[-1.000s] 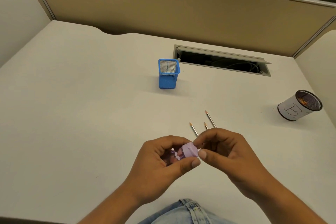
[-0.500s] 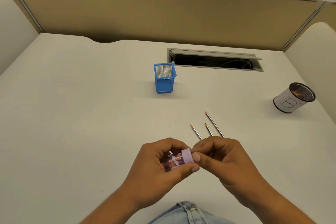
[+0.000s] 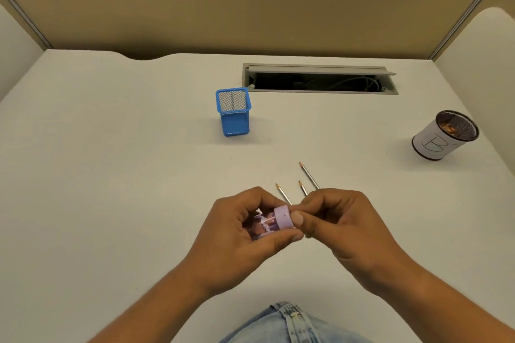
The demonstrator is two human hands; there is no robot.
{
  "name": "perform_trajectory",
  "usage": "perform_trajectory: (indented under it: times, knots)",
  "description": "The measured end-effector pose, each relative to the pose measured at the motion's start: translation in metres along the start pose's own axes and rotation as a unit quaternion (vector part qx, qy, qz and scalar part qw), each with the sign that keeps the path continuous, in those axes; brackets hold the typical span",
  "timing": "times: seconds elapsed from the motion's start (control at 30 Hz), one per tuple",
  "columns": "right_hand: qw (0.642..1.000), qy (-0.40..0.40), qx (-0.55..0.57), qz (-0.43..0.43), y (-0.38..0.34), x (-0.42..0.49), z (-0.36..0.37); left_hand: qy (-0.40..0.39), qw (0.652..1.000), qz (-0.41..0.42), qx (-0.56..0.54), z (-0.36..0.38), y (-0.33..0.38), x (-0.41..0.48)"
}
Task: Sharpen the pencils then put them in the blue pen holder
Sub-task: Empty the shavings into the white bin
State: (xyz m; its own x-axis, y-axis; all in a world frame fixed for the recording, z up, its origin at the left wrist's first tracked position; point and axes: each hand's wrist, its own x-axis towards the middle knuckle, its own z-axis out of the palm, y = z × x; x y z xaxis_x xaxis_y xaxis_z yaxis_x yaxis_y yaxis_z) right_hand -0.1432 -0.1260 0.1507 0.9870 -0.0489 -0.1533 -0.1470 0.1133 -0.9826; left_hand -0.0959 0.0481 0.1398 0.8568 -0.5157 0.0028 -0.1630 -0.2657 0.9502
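Observation:
My left hand (image 3: 239,234) is wrapped around a small sharpener (image 3: 274,222) that has a clear body and a lavender cap. My right hand (image 3: 342,228) meets it from the right, with thumb and fingertips pinched at the cap end. Whether a pencil sits between those fingers is hidden. Three silver pencils (image 3: 308,175) lie on the desk just behind my hands, tips pointing away, their near ends covered by my right hand. The blue mesh pen holder (image 3: 233,120) stands upright and empty farther back, left of the pencils.
A white-wrapped mesh cup (image 3: 440,139) marked with a letter and holding shavings stands at the far right. An open cable slot (image 3: 320,81) runs along the back of the white desk (image 3: 111,175). Beige partition walls enclose the desk.
Both hands stay together on the sharpener, with the lavender cap turned slightly between the fingers. The pencils, holder and cup have not moved; only my view has shifted.

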Motion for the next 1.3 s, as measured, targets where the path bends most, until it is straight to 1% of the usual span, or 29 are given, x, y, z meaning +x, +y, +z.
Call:
perform_trajectory:
  times: [0.13, 0.2, 0.3, 0.37, 0.43, 0.5, 0.57, 0.6, 0.67, 0.73, 0.8, 0.87, 0.9, 1.1, 1.23, 1.3]
  knots:
    - [1.0, -0.01, -0.013, 0.007, -0.003, 0.0, -0.035, 0.004, 0.999, 0.011, 0.034, 0.027, 0.015, 0.016]
    - [0.999, 0.005, -0.04, 0.014, -0.001, 0.001, -0.051, 0.002, 0.998, 0.01, 0.057, 0.041, 0.02, 0.024]
    - [0.994, 0.015, -0.102, 0.028, 0.004, 0.002, -0.074, 0.008, 0.994, 0.008, 0.111, 0.07, 0.028, 0.039]
    - [0.985, 0.007, -0.169, 0.013, 0.006, 0.002, -0.084, 0.006, 0.992, 0.005, 0.124, 0.092, 0.034, 0.047]
    - [0.97, 0.036, -0.236, -0.037, 0.007, 0.003, -0.095, 0.005, 0.989, 0.002, 0.149, 0.113, 0.041, 0.053]
    - [0.943, 0.094, -0.306, -0.091, 0.01, 0.006, -0.11, 0.015, 0.976, 0.006, 0.219, 0.133, 0.048, 0.061]
    - [0.913, 0.144, -0.36, -0.125, 0.011, 0.009, -0.13, 0.024, 0.966, 0.003, 0.256, 0.152, 0.055, 0.07]
    - [0.9, 0.158, -0.381, -0.138, 0.011, 0.011, -0.139, 0.02, 0.968, -0.002, 0.25, 0.16, 0.058, 0.075]
    - [0.88, 0.177, -0.407, -0.17, 0.009, 0.014, -0.156, -0.012, 0.978, -0.015, 0.207, 0.176, 0.065, 0.084]
    - [0.886, 0.178, -0.381, -0.194, 0.006, 0.017, -0.174, -0.034, 0.984, -0.029, 0.171, 0.192, 0.071, 0.093]
    - [0.902, 0.187, -0.333, -0.2, 0.002, 0.023, -0.191, -0.008, 0.98, -0.037, 0.193, 0.208, 0.076, 0.104]
    - [0.904, 0.203, -0.307, -0.216, -0.001, 0.032, -0.207, 0.01, 0.975, -0.03, 0.22, 0.222, 0.079, 0.12]
    - [0.904, 0.204, -0.298, -0.229, -0.003, 0.036, -0.215, 0.006, 0.973, -0.029, 0.23, 0.227, 0.081, 0.129]
    - [0.888, 0.201, -0.255, -0.326, -0.009, 0.056, -0.263, -0.067, 0.943, -0.01, 0.326, 0.249, 0.098, 0.191]
    - [0.873, 0.222, -0.246, -0.358, -0.008, 0.074, -0.297, -0.109, 0.945, -0.008, 0.307, 0.27, 0.096, 0.228]
    - [0.865, 0.237, -0.257, -0.36, -0.007, 0.082, -0.308, -0.117, 0.945, -0.005, 0.306, 0.278, 0.094, 0.242]
